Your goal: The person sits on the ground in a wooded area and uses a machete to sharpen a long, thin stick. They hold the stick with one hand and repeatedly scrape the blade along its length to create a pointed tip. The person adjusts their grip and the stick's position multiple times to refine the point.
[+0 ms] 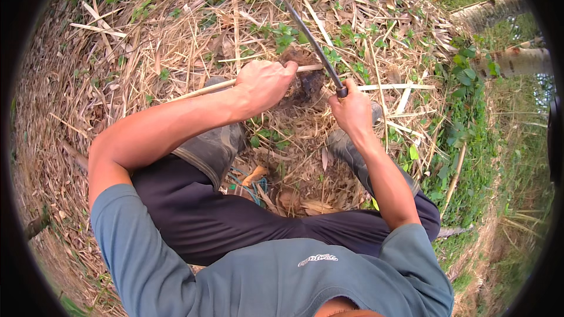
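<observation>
My left hand is closed around a pale, slender stick, likely bamboo. One end of the stick pokes out past my thumb toward the blade, and the rest runs back to the left behind my forearm. In my closed right hand is a long dark knife, its narrow blade slanting up and away to the left. The handle is mostly hidden by my fingers. The stick's tip lies close to the blade; I cannot tell whether they touch. Beneath them is a dark brown clump, perhaps soil or a stump.
My booted legs are bent apart on either side. Between them lie some blue-green netting or cord and an orange-brown scrap. Dry leaves and split strips litter the ground. Pale trunks and green vines stand at the right.
</observation>
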Motion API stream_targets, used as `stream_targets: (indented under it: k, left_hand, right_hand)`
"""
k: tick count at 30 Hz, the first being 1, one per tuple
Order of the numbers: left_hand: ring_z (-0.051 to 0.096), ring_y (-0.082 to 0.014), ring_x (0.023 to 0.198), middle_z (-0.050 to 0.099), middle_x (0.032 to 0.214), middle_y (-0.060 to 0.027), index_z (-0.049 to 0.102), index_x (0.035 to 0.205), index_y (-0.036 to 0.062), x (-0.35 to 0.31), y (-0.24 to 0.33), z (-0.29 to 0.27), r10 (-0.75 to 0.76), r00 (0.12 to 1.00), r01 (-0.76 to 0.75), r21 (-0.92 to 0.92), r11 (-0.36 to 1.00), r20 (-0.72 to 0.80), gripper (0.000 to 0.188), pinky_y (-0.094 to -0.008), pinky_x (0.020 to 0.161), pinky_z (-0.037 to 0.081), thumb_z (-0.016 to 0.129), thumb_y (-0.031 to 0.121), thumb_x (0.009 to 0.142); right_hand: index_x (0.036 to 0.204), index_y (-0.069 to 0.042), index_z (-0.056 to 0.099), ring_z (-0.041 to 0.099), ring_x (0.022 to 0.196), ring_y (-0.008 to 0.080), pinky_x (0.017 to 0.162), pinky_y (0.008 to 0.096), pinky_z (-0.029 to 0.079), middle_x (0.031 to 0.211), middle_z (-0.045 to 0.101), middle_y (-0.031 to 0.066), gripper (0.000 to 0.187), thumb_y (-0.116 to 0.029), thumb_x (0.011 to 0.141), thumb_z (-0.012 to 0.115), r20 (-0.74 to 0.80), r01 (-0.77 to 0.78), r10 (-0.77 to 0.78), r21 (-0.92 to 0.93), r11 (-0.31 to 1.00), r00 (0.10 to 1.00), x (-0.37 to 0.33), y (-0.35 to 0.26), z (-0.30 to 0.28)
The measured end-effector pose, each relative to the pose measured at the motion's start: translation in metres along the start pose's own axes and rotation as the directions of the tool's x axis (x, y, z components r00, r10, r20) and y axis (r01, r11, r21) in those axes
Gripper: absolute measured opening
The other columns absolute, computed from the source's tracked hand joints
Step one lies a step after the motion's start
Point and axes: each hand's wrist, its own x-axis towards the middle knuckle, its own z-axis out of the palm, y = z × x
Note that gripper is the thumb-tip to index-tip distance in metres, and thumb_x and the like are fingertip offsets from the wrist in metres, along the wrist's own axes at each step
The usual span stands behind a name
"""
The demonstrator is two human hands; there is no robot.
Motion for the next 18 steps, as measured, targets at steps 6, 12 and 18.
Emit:
stream_targets:
  k: [6,12,18]
  left_hand:
    - [0.072,-0.0318,0.068,0.069,0.072,-0.0134,0.058,0.111,0.0048,-0.004,-0.007,0.002,-0.007,1.0,0.007,0.023,1.0,-0.012,0.019,-0.046,0.054,0.054,0.054,0.01,0.093]
    - [0.072,-0.0314,0.066,0.069,0.07,-0.013,0.059,0.11,0.0032,-0.003,-0.007,-0.001,-0.015,0.999,0.015,0.012,1.0,-0.036,0.019,-0.0455,0.054,0.055,0.054,0.009,0.093]
    - [0.074,-0.0306,0.074,0.073,0.08,-0.0142,0.063,0.109,0.0003,-0.01,-0.012,-0.002,0.007,0.998,-0.006,0.017,1.0,-0.067,0.02,-0.0444,0.057,0.058,0.054,0.008,0.093]
  right_hand:
    - [0.096,-0.003,0.06,0.061,0.052,0.0241,0.055,0.037,0.049,0.061,0.06,0.0078,0.018,-0.009,0.082,0.07,-0.268,0.24,-0.183,0.198,0.95,0.946,-0.003,-0.049,-0.044]
    - [0.094,-0.004,0.06,0.065,0.056,0.0292,0.056,0.0409,0.05,0.064,0.064,0.0125,0.018,-0.011,0.082,0.072,-0.214,0.253,-0.229,0.088,0.964,0.95,0.003,-0.029,-0.018]
    - [0.097,-0.001,0.062,0.066,0.056,0.0251,0.056,0.0384,0.051,0.068,0.067,0.0132,0.018,-0.012,0.085,0.07,0.047,0.071,-0.073,0.047,0.996,0.996,0.007,-0.035,-0.027]
